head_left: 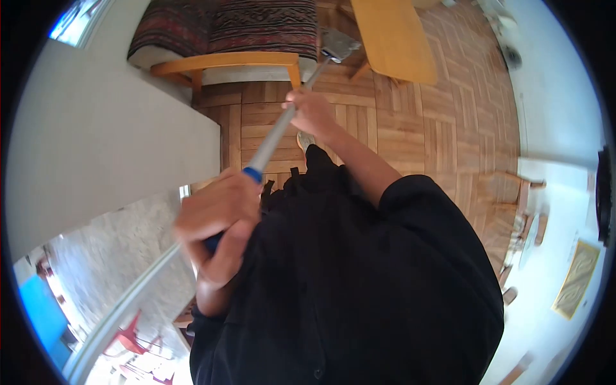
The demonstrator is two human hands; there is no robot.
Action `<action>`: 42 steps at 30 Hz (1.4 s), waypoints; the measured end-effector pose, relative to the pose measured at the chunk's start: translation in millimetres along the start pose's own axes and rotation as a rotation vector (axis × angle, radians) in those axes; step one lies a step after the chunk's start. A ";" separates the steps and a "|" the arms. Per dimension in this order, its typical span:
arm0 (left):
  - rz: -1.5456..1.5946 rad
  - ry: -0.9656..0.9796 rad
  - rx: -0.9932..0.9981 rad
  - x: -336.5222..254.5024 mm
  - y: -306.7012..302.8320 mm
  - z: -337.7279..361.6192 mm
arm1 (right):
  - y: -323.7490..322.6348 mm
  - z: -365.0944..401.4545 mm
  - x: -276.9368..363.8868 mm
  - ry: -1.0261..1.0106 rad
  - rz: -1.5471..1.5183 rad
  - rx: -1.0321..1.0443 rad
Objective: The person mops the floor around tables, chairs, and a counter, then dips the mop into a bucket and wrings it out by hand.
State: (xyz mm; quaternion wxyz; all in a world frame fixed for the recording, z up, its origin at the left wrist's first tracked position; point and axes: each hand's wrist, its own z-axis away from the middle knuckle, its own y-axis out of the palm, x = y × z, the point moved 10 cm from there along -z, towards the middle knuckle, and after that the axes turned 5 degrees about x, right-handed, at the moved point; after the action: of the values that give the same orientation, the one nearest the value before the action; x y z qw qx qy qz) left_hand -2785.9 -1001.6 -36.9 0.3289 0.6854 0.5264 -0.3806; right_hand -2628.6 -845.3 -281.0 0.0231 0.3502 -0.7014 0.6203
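A mop with a long grey pole [276, 138] slants from my waist out over the floor. My left hand [221, 215] is closed round the blue grip at the pole's upper end, its fingers slightly blurred. Farther down the pole, my right hand [311, 115] is wrapped round the grey shaft. The flat grey mop head [340, 46] rests on the wooden floor between the sofa and the table, partly blurred.
At the top left stands a wooden-armed sofa [256, 29] with a dark striped cover. A wooden table [394, 42] is to its right. A pale wall [115, 147] borders the left side; a wooden chair [520, 183] appears on the right. My shoe [305, 139] is on the parquet floor [410, 119].
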 end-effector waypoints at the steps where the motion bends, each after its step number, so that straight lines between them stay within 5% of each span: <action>1: -0.059 0.022 0.011 -22.3 -0.3 -0.1 | -7.0 7.4 18.7 -0.080 -0.004 -0.064; 3: -0.132 0.134 0.082 -68.0 -3.8 4.3 | -33.2 26.0 57.4 -0.041 0.016 -0.211; 5: -0.108 0.254 0.134 -115.9 0.7 10.1 | -60.5 40.4 100.4 0.064 0.143 -0.037; 10: -0.003 0.240 0.112 -205.0 17.4 41.7 | -99.7 94.2 164.7 -0.122 0.089 0.155; 12: 0.041 0.300 0.094 -222.7 44.0 41.5 | -101.5 116.4 163.5 -0.241 -0.211 0.140; 14: 0.092 0.357 0.083 -232.1 69.1 45.3 | -91.4 140.0 145.9 -0.319 -0.474 0.127; 15: 0.114 0.355 0.260 -233.2 89.6 54.2 | -84.3 153.5 132.8 -0.336 -0.591 0.124; 18: 0.280 0.407 0.072 -228.8 130.0 84.0 | -115.9 196.0 104.3 -0.359 -0.703 0.169; 22: 0.081 0.445 0.470 -233.7 274.4 72.3 | -151.9 243.9 54.2 -0.346 -0.723 0.201; 24: 0.024 0.414 0.491 -234.1 308.6 68.6 | -171.9 260.7 29.5 -0.298 -0.692 0.196; 30: 0.061 0.380 0.455 -223.8 366.5 61.9 | -217.2 303.3 -29.8 -0.266 -0.570 0.150; 34: 0.194 0.332 0.174 -195.0 369.0 42.6 | -244.0 320.4 -83.2 -0.152 -0.524 0.138; 38: 0.346 0.295 0.351 -167.5 410.5 11.5 | -276.0 333.1 -135.3 -0.119 -0.469 0.063; 42: 0.593 0.487 0.551 -146.0 459.0 -22.9 | -301.2 336.2 -196.2 -0.084 -0.415 0.093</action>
State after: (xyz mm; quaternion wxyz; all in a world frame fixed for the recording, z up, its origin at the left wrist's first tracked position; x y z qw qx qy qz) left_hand -2358.5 -1156.1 124.3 0.0963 0.9373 0.2489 -0.2240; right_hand -2189.0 -1048.1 -192.5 0.1047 0.5135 -0.5850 0.6189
